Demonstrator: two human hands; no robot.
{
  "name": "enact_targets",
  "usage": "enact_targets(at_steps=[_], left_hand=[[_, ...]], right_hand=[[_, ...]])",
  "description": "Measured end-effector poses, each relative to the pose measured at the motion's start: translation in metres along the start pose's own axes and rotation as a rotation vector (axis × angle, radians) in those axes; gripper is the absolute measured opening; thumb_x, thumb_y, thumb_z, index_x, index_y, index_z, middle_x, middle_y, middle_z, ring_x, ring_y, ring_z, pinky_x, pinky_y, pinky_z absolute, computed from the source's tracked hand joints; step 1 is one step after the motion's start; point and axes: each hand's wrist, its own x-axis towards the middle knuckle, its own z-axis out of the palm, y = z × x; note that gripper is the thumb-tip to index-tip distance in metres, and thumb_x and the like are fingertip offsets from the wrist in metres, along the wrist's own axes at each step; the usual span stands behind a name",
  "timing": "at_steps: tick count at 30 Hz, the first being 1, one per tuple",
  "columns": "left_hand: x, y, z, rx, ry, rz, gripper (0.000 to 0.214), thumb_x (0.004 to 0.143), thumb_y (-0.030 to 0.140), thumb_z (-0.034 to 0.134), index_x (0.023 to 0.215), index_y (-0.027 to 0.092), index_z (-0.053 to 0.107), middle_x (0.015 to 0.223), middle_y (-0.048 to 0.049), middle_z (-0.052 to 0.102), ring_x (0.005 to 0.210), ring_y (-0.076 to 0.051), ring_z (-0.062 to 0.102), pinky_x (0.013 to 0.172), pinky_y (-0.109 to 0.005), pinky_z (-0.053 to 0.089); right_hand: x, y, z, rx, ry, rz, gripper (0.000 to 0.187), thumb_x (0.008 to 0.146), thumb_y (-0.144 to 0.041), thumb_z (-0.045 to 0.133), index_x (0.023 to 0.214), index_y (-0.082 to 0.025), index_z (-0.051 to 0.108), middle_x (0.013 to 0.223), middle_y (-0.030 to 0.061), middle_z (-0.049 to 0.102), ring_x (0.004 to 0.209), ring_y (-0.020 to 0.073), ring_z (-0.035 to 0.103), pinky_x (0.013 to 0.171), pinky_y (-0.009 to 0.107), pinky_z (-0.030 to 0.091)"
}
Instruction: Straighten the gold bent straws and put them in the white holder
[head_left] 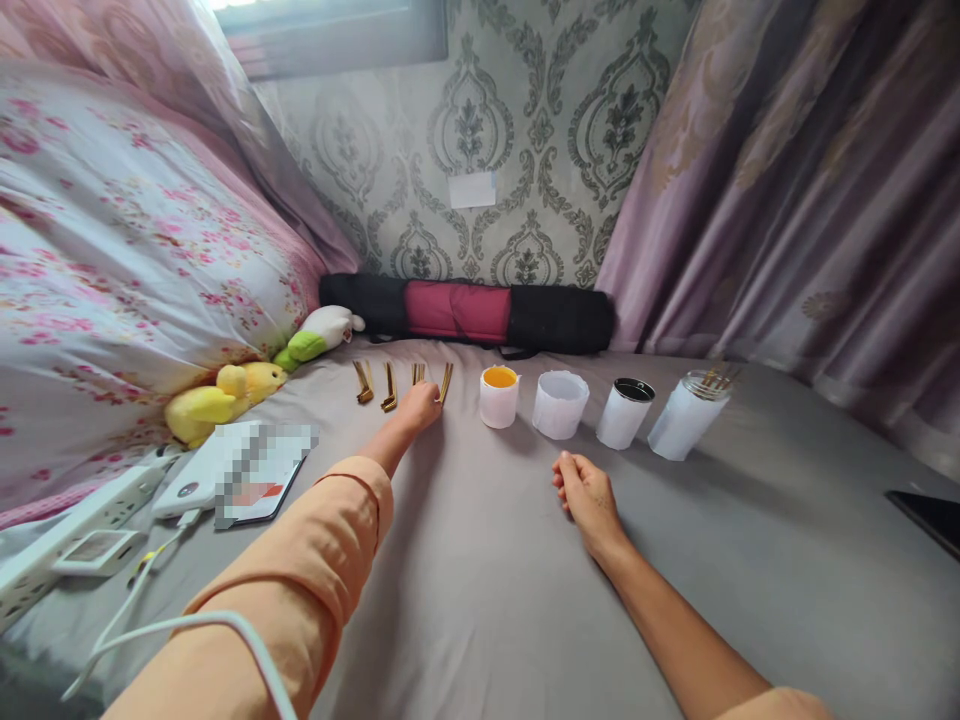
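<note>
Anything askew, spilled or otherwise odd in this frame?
Nothing looks spilled. The rightmost white container appears to lean right, unlike the upright orange-topped container, though wide-angle distortion may explain that. At left, the phone-like slab is partly pixelated, unlike the rest of the picture.

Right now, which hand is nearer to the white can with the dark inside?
Right. The right hand is in front of the white can, slightly left; the left hand is farther left, by the gold-coloured strips.

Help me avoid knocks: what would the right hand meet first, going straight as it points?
The right hand would likely meet the white cup second from the left, though one view leaves depth unclear.
</note>
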Motion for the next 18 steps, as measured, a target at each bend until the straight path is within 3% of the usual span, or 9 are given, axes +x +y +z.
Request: enact_targets(at_steps=[18], left_hand=[[0.0020,-0.0019,0.0076,0.023,-0.010,-0.002,0.023,0.067,0.015,0.047,0.084,0.016,0.062,0.091,-0.0089,0.060,0.087,-0.019,0.055,0.072,-0.025,0.041]], right_hand=[[-0.0003,0.0011,-0.0003,-0.014,-0.002,-0.018,0.039,0.075,-0.053,0.042,0.068,-0.017,0.054,0.056,-0.0005,0.052,0.046,0.0092,0.046,0.043,0.020,0.035]])
